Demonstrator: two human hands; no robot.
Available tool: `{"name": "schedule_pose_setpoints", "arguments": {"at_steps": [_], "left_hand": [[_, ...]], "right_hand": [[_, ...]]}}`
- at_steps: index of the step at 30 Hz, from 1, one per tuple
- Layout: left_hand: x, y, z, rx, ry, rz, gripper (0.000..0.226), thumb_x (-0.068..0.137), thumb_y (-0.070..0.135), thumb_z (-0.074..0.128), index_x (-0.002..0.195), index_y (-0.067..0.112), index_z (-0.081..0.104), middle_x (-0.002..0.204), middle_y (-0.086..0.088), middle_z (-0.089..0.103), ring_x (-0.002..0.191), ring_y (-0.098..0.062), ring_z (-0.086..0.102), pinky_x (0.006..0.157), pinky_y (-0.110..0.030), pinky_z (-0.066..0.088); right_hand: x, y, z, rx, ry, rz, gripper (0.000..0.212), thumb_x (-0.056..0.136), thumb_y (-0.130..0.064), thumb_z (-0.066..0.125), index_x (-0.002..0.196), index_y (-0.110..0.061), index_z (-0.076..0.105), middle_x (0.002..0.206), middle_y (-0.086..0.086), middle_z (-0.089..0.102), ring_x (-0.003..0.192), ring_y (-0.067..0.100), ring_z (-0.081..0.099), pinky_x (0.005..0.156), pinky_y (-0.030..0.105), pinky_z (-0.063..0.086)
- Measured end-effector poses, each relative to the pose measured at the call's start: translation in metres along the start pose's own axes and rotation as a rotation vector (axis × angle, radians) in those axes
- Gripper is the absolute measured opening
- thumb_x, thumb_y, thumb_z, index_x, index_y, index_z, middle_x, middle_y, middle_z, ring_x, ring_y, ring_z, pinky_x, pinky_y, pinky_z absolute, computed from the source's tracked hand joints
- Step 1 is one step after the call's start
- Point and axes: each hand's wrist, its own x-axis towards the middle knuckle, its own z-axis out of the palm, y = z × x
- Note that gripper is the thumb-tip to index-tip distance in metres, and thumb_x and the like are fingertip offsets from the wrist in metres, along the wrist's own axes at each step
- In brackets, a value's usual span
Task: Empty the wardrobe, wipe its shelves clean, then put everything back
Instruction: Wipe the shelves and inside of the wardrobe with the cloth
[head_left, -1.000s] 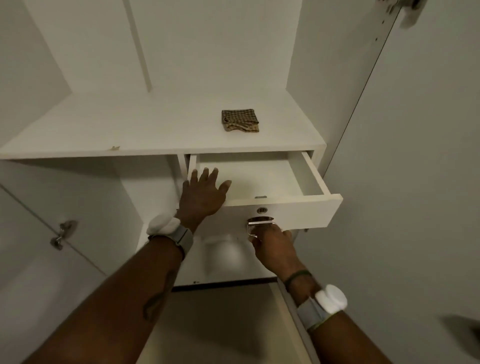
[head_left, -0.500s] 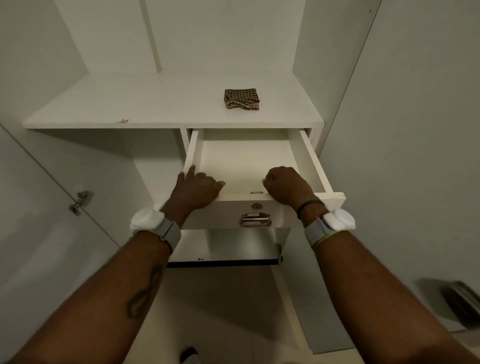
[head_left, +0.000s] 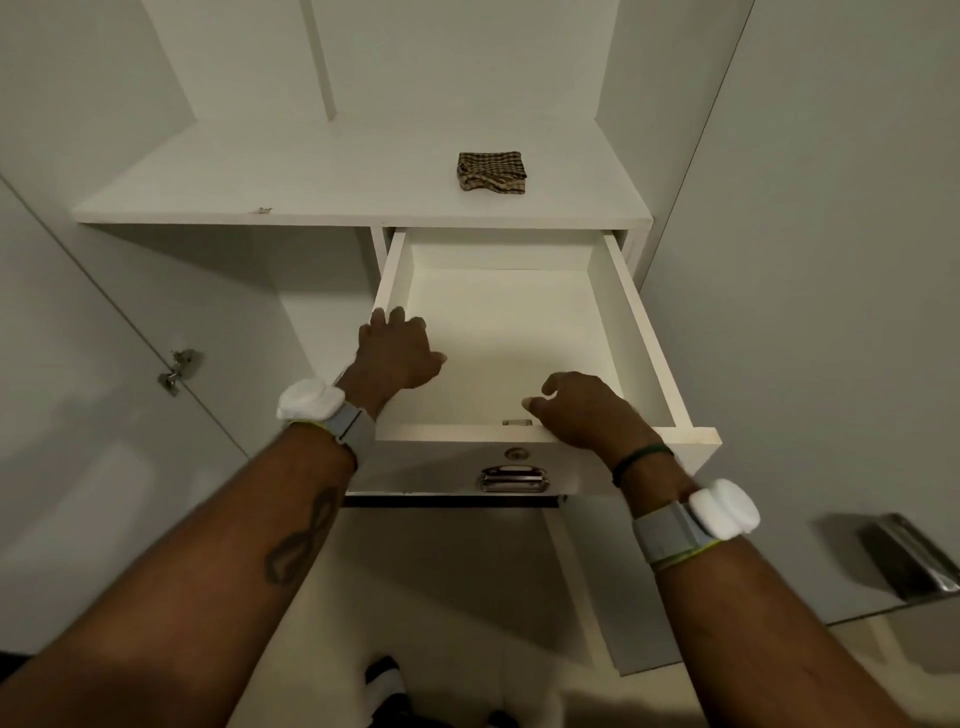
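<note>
The white wardrobe drawer (head_left: 649, 332) stands pulled far out below the shelf (head_left: 311, 182), and nothing lies inside it. My left hand (head_left: 397, 353) grips the drawer's left wall near the front corner, fingers curled over the rim. My right hand (head_left: 587, 410) holds the top edge of the drawer front, fingers curled over it, just above the metal handle (head_left: 514, 478). A folded brown checked cloth (head_left: 492, 172) lies on the shelf above the drawer, towards the right.
The wardrobe's left door (head_left: 104, 415) with its hinge (head_left: 179, 369) is swung open on my left. The right door (head_left: 831, 260) stands open close beside the drawer, with a metal handle (head_left: 909, 558) on it. My foot (head_left: 384, 680) shows below.
My right hand left the metal handle and took the drawer's front edge. The drawer has slid further out towards me. My left hand moved to the left wall.
</note>
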Motion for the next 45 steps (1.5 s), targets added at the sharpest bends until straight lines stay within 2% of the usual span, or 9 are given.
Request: {"name": "schedule_pose_setpoints", "arguments": {"at_steps": [5,10,15,22,28,32,35,40,45], "left_hand": [[0.012,-0.001,0.012,0.057,0.027,-0.042,0.068,0.093,0.049,0.055,0.147,0.012,0.038,0.165,-0.013,0.009,0.151,-0.043,0.002,0.122,-0.055,0.008],[-0.001,0.0,0.031,0.154,0.131,-0.013,0.053,0.086,0.041,0.058,0.128,0.009,0.057,0.154,-0.017,0.029,0.146,-0.046,0.012,0.119,-0.052,0.018],[-0.012,-0.006,0.033,0.159,0.131,0.019,0.058,0.087,0.043,0.057,0.132,0.007,0.055,0.153,-0.02,0.031,0.147,-0.048,0.008,0.121,-0.052,0.014],[-0.005,-0.008,0.017,0.107,0.026,-0.01,0.064,0.091,0.048,0.053,0.142,0.009,0.047,0.16,-0.018,0.023,0.15,-0.044,0.001,0.121,-0.052,0.012],[0.005,0.004,-0.001,0.123,0.136,-0.009,0.042,0.095,0.041,0.05,0.121,0.009,0.06,0.131,-0.012,0.053,0.123,-0.037,0.045,0.1,-0.043,0.041],[0.054,-0.004,-0.041,0.043,0.305,0.062,0.036,0.095,0.037,0.049,0.117,0.011,0.06,0.122,-0.008,0.058,0.112,-0.031,0.054,0.091,-0.04,0.046],[0.105,-0.013,-0.079,-0.036,0.328,0.137,0.042,0.096,0.039,0.05,0.127,0.012,0.057,0.129,-0.008,0.055,0.119,-0.031,0.051,0.097,-0.041,0.044],[0.188,-0.037,-0.117,-0.069,0.188,0.269,0.055,0.102,0.048,0.044,0.144,0.013,0.046,0.147,-0.008,0.046,0.136,-0.033,0.038,0.11,-0.044,0.035],[0.251,-0.068,-0.109,-0.043,0.057,0.246,0.053,0.105,0.053,0.026,0.155,0.035,0.032,0.164,0.005,0.025,0.151,-0.031,0.016,0.121,-0.048,0.014]], "right_hand": [[-0.012,0.006,0.011,-0.043,-0.048,0.02,0.058,0.097,-0.055,0.051,0.137,-0.013,0.054,0.141,0.01,0.054,0.13,0.032,0.048,0.108,0.044,0.041],[-0.018,0.005,0.011,-0.149,-0.129,0.014,0.062,0.097,-0.058,0.049,0.139,-0.012,0.051,0.143,0.01,0.053,0.13,0.032,0.048,0.108,0.043,0.041],[-0.018,-0.003,-0.003,-0.249,-0.265,-0.011,0.064,0.098,-0.059,0.05,0.136,-0.008,0.054,0.137,0.01,0.058,0.123,0.026,0.054,0.099,0.036,0.042],[0.019,-0.032,-0.019,-0.352,0.026,-0.073,0.072,0.097,-0.057,0.051,0.151,-0.014,0.032,0.156,0.015,0.027,0.144,0.043,0.023,0.111,0.058,0.034],[0.063,-0.053,-0.021,-0.395,0.139,-0.165,0.065,0.1,-0.05,0.05,0.151,-0.013,0.031,0.159,0.016,0.021,0.145,0.045,0.018,0.112,0.059,0.03],[0.112,-0.077,-0.044,-0.411,0.233,-0.204,0.061,0.099,-0.048,0.052,0.146,-0.014,0.036,0.153,0.014,0.029,0.138,0.042,0.029,0.107,0.056,0.036],[0.149,-0.1,-0.074,-0.391,0.312,-0.219,0.062,0.099,-0.046,0.051,0.15,-0.015,0.033,0.156,0.014,0.029,0.14,0.041,0.03,0.108,0.056,0.035],[0.223,-0.129,-0.107,-0.306,0.352,-0.192,0.063,0.1,-0.05,0.048,0.151,-0.016,0.032,0.158,0.011,0.03,0.142,0.038,0.029,0.111,0.058,0.031],[0.298,-0.147,-0.121,-0.257,0.361,-0.144,0.061,0.1,-0.054,0.043,0.147,-0.016,0.036,0.157,0.012,0.03,0.143,0.039,0.027,0.111,0.061,0.028]]}}
